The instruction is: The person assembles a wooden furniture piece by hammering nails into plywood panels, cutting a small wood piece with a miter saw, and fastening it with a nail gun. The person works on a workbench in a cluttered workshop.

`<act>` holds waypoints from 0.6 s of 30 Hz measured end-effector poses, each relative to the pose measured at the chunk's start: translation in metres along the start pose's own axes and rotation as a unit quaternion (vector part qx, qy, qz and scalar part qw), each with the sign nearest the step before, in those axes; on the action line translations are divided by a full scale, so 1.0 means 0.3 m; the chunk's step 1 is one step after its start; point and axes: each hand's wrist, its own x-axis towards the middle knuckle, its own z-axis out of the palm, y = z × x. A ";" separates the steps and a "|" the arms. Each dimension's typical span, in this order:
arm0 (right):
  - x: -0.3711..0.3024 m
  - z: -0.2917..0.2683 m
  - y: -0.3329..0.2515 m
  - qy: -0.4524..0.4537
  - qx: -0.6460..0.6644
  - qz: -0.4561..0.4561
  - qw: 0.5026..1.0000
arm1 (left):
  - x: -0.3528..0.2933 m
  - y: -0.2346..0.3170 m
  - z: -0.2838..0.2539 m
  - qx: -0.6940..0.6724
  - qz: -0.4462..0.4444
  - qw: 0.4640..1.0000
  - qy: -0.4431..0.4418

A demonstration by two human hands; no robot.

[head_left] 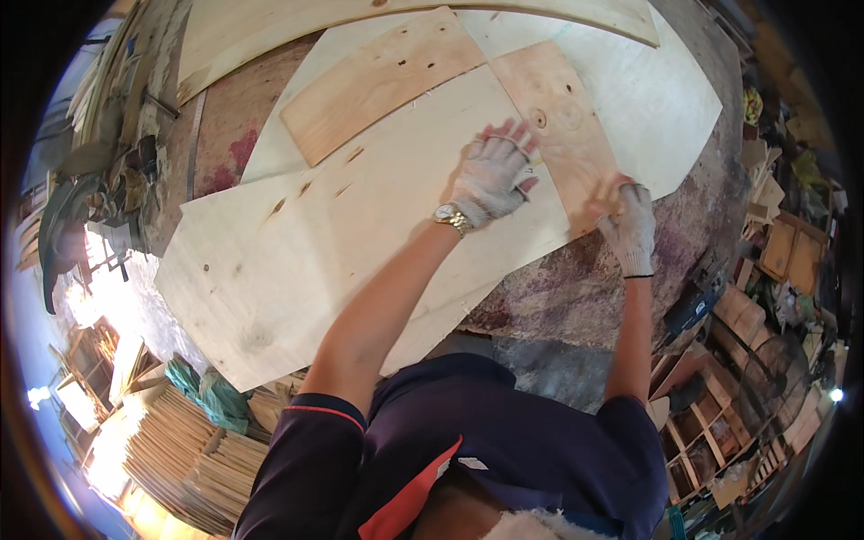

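Observation:
My left hand, in a whitish fingerless knit glove with a gold watch at the wrist, lies with fingers spread on a large pale plywood sheet. Its fingertips reach beside a narrower, browner plywood strip with dark knots. At the strip's near right corner is my right hand, gloved the same way. Its fingers are curled around that corner and slightly blurred. A second brownish plywood piece lies farther left on the large sheet, angled against the strip's far end.
Under these lies another pale sheet, on a stained worktable. A long board crosses the far side. Stacked wood strips and a green plastic bag stand lower left. Wooden crates and offcuts crowd the right.

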 end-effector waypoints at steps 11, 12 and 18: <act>0.026 0.057 0.087 -0.018 0.089 0.219 0.972 | -0.011 -0.693 -0.476 0.222 -0.351 0.909 0.043; 0.032 0.058 0.096 -0.027 0.097 0.234 0.967 | -0.007 -0.719 -0.515 0.226 -0.353 0.908 -0.004; 0.067 0.060 0.140 0.029 0.243 0.241 0.939 | 0.057 -0.744 -0.629 0.216 -0.349 0.900 -0.145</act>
